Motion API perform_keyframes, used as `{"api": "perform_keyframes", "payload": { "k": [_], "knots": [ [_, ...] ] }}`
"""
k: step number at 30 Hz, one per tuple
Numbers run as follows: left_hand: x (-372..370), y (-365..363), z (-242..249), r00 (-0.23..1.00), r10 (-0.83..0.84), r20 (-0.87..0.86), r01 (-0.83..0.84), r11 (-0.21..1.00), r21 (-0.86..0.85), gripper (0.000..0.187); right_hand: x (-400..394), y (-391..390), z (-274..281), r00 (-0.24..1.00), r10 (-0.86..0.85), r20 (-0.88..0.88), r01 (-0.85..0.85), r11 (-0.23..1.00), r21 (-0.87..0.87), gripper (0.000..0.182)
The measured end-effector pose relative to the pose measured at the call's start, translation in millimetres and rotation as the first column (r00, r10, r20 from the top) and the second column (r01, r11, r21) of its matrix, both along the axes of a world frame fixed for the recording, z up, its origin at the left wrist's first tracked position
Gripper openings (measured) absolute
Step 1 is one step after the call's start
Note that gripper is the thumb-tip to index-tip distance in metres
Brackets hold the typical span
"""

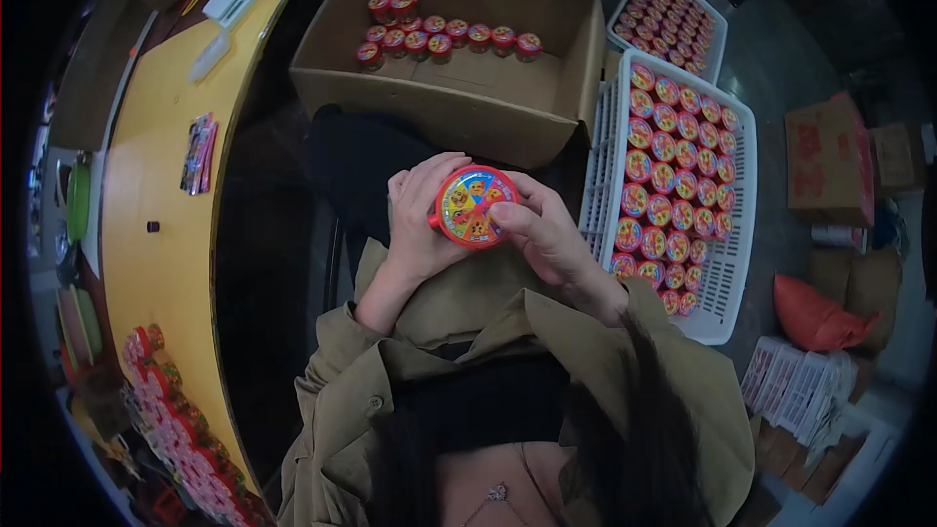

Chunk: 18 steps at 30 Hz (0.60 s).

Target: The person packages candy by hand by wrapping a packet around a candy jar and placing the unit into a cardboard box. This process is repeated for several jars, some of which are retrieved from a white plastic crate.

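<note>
A round jar (475, 197) with a red-rimmed lid printed in colourful cartoon wedges is held in front of my lap, its top facing me. My left hand (422, 220) wraps round its left side, fingers behind the rim. On the right, my right hand (551, 234) grips the rim with the thumb lying across the printed top. The jar's lower body is hidden by the lid and my hands. Just beyond stands an open cardboard box (439, 98) with several similar jars (440, 47) grouped toward its far left side.
To my right, a white plastic crate (717, 303) holds rows of the same jars, with a second white crate (717, 54) behind it. A yellow table (166, 224) runs along my left, bearing colourful packets (199, 154) and stacked red-and-pink items (181, 420). Cartons (828, 158) stand far right.
</note>
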<state>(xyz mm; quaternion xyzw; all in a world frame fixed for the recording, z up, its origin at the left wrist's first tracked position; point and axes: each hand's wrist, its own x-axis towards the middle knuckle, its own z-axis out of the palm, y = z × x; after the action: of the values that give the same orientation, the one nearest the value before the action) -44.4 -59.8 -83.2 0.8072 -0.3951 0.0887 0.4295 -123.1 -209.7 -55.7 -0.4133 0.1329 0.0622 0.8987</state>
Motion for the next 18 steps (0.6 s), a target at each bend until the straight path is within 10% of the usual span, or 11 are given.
{"api": "perform_keyframes", "payload": {
  "k": [5, 9, 11, 13, 15, 18],
  "knots": [
    [13.8, 11.0, 8.7, 0.995, -0.090, -0.034, 0.094, 0.987, 0.127, 0.113, -36.3, -37.3, -33.0, 0.979, -0.206, -0.013, 0.206, 0.978, 0.015, 0.052],
    [101.6, 101.6, 5.0, 0.838, 0.489, -0.242, -0.503, 0.864, 0.005, 0.054, -127.4, -128.9, -73.2, 0.660, -0.749, 0.054, 0.746, 0.644, -0.172, 0.045],
    [206.1, 230.9, -39.1, 0.688, 0.574, 0.445, -0.695, 0.697, 0.176, 0.053, -184.9, -168.7, -98.0, 0.507, -0.860, 0.053, 0.788, 0.438, -0.433, 0.046],
    [220.8, 244.0, -31.6, 0.491, 0.462, 0.738, -0.788, 0.597, 0.150, 0.054, -237.8, -199.9, -136.2, 0.359, -0.933, -0.024, 0.809, 0.325, -0.489, 0.041],
    [194.9, 217.4, -9.2, 0.470, 0.670, 0.575, -0.847, 0.157, 0.509, 0.059, -261.3, -216.0, -153.8, 0.240, -0.962, -0.133, 0.860, 0.274, -0.431, 0.037],
    [282.3, 323.8, -73.7, 0.644, 0.235, 0.729, -0.621, 0.717, 0.318, 0.066, -281.9, -245.4, -198.3, 0.232, -0.940, -0.249, 0.817, 0.327, -0.475, 0.037]
  ]
}}
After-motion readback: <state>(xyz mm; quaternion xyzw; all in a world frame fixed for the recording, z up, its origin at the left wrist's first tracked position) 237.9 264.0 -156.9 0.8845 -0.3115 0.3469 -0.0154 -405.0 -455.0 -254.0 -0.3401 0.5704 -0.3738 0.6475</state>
